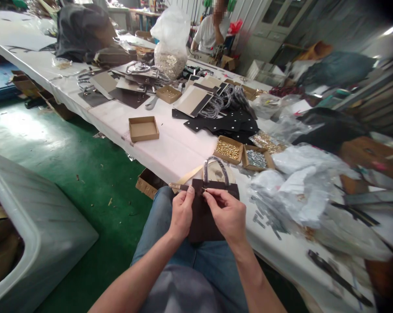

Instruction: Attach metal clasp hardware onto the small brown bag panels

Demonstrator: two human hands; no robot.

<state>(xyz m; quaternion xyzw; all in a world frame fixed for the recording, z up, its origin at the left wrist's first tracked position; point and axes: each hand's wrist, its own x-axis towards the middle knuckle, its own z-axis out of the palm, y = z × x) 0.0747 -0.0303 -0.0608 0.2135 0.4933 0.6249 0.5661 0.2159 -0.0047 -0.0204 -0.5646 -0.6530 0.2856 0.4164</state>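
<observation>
A small dark brown handbag [199, 226] rests upright on my lap against the table edge. Its looped handle [215, 161], wrapped in clear film, stands up from the top. Between thumb and fingers, my left hand [182, 211] pinches a dark strap [179, 186] with a metal plate at its end, beside the bag's left edge. My right hand [227, 213] is closed in a pinch at the bag's upper front, on a small gold-coloured metal piece [204, 190]. The fingers partly hide that piece, so its exact kind does not show.
Small boxes of gold fasteners [228, 150] and silver fasteners [255, 158] stand past the bag. An open cardboard box [143, 129] sits left of them. Black panels [229, 124] and crumpled plastic bags [300, 174] cover the right side. A large grey bin [49, 234] stands at left; a person [209, 34] sits across the table.
</observation>
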